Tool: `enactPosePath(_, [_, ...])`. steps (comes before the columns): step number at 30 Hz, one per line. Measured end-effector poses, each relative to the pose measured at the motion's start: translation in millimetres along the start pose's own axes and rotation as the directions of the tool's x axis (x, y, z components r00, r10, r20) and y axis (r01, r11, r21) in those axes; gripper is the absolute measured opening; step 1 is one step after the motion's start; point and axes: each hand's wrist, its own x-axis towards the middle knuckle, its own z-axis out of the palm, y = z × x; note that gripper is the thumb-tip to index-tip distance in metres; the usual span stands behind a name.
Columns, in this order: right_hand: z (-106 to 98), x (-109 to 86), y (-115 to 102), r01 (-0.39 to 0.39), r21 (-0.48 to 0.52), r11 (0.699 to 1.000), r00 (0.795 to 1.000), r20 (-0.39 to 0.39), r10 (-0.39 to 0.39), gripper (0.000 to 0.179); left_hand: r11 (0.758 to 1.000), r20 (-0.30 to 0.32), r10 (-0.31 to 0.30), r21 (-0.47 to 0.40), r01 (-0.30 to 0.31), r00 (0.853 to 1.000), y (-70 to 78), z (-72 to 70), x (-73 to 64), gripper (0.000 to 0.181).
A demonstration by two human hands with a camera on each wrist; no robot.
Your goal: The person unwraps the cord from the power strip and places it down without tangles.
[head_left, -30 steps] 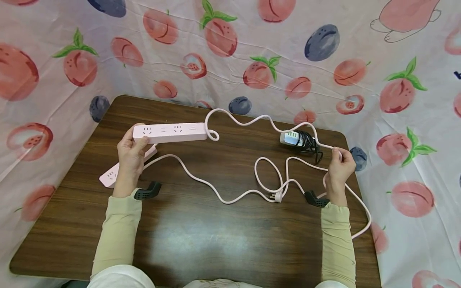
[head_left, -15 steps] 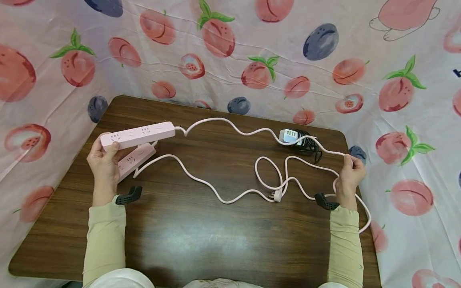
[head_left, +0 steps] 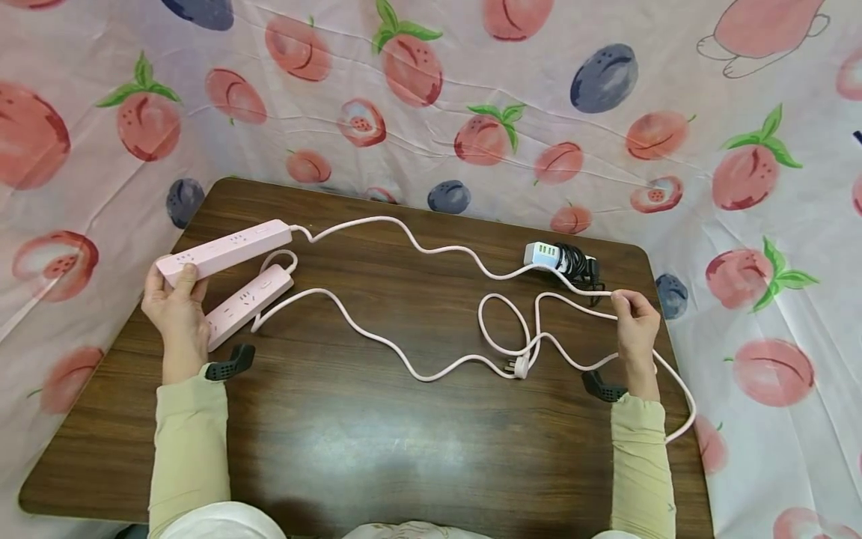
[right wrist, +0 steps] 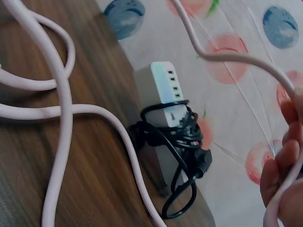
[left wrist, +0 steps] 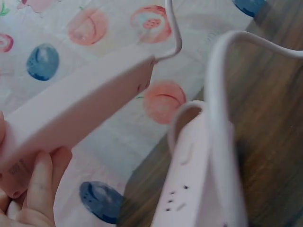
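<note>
The left hand reaches forward, fingers gripping one end of a slim strip above the worktop, pale pink with sockets. Its wavy cord runs to the outstretched right hand, whose fingers pinch it.

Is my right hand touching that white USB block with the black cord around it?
Apart. The right wrist view shows patterned cloth in the gap between your right hand and the white USB block.

Pale green sleeves, perforated black wrist pieces, white upper garment
</note>
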Motion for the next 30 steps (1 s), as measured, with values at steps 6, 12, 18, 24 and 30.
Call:
enactPosePath(6, [13.7, -13.6, -12.4, 0.086, -0.123, 0.989, 0.947, 0.319, -0.042, 0.005, 0.998, -0.06, -0.001, 0.067, 0.005, 0.998, -5.6, -7.2, 2.4, 0.038])
enactPosePath(12, [22.1, -19.2, -9.4, 0.115, -0.215, 0.97, 0.887, 0.463, -0.003, 0.006, 0.991, -0.133, -0.033, 0.122, 0.049, 0.991, -12.6, -11.3, 3.8, 0.04])
enactPosePath(18, [25.0, -22.2, 0.3, 0.158, -0.318, 0.935, 0.86, 0.51, 0.028, 0.007, 0.981, -0.149, -0.052, 0.178, 0.078, 0.988, -21.8, -14.1, 7.6, 0.042])
enactPosePath(24, [24.5, -26.1, 9.0, 0.167, -0.379, 0.91, 0.849, 0.524, 0.062, 0.007, 0.961, -0.132, -0.055, 0.263, 0.088, 0.99, -22.7, -17.7, 11.1, 0.043])
enactPosePath(30, [15.8, -24.4, 26.7, 0.192, -0.437, 0.879, 0.815, 0.57, 0.106, 0.007, 0.581, 0.068, -0.023, 0.813, -0.042, 0.997, -15.8, -29.4, 15.0, 0.038])
